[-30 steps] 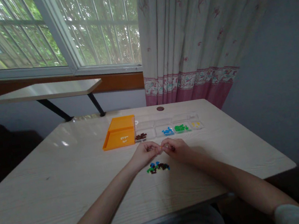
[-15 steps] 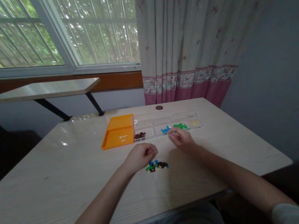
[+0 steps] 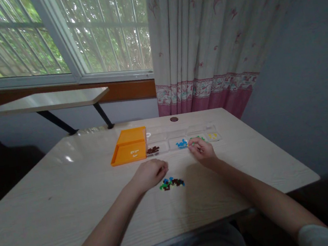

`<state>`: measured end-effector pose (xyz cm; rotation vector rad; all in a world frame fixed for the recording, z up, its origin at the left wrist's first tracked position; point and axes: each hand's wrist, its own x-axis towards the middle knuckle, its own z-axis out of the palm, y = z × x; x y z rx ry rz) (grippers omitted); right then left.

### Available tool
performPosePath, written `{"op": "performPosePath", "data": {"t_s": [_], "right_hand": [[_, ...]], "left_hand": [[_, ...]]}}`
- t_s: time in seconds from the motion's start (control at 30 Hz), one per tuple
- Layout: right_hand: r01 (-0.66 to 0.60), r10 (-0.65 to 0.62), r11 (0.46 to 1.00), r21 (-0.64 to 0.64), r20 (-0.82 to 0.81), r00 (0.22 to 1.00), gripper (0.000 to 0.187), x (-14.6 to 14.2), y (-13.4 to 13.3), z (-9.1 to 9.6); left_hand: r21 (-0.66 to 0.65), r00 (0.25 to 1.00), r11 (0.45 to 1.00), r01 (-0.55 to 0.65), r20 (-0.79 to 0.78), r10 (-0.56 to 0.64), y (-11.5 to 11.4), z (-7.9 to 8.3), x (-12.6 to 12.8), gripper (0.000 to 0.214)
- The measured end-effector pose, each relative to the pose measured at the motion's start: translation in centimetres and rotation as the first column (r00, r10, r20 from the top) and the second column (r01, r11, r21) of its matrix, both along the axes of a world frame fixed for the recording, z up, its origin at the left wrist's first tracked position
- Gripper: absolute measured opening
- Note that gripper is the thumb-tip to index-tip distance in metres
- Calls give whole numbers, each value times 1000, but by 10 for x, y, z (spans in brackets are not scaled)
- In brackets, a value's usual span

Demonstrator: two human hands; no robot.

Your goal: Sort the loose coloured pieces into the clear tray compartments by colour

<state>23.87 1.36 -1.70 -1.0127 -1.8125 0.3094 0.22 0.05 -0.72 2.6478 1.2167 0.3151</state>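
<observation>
My right hand (image 3: pixel 203 151) is closed in a pinch at the front edge of a clear compartment tray (image 3: pixel 163 150), between the blue pieces (image 3: pixel 181 143) and the green pieces (image 3: pixel 197 138), which it partly covers. Whatever its fingertips hold is too small to make out. My left hand (image 3: pixel 150 173) is curled closed low over the table, and its palm is hidden. Just below and to the right of it lies a mixed pile of small plastic pieces (image 3: pixel 171 183) in brown, green, blue and pale colours. Brown pieces (image 3: pixel 153 150) and yellow pieces (image 3: pixel 212 136) occupy other compartments.
An open orange case (image 3: pixel 129 151) with a few white pieces (image 3: pixel 134 153) in it stands at the tray's left end. Behind the tray is a round dark hole (image 3: pixel 174 119) in the tabletop. A raised shelf (image 3: pixel 45 101) on black legs stands at the back left.
My right hand has shifted slightly right, showing more of the blue pieces and covering more of the green ones. My left hand has moved slightly left, its fingers turned further down.
</observation>
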Motion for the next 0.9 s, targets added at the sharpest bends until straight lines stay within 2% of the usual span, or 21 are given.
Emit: {"op": "performPosePath", "data": {"t_s": [0.33,0.43,0.53,0.6,0.7,0.9], "right_hand": [[5,-5,1000,11,13,1000,16,0,0,-1],[-18,13,999,44,109,994,17,6,1,4],[-40,24,998,52,277,961,20,21,8,15],[8,-11,1000,8,386,923,22,37,16,23],[155,-91,984,-82,518,850,22,68,31,28],[447,-233,880,-162,672,703,20,115,54,21]], "left_hand": [[9,999,1000,30,-20,-30,-1,0,0,23],[5,999,1000,27,-28,-27,-1,-1,0,24],[5,999,1000,22,-34,-21,0,-2,-1,25],[11,999,1000,24,-40,-23,1,-3,-2,25],[16,998,999,40,-44,-40,2,-4,-3,24],[20,997,998,57,-49,-56,2,-3,-4,22]]}}
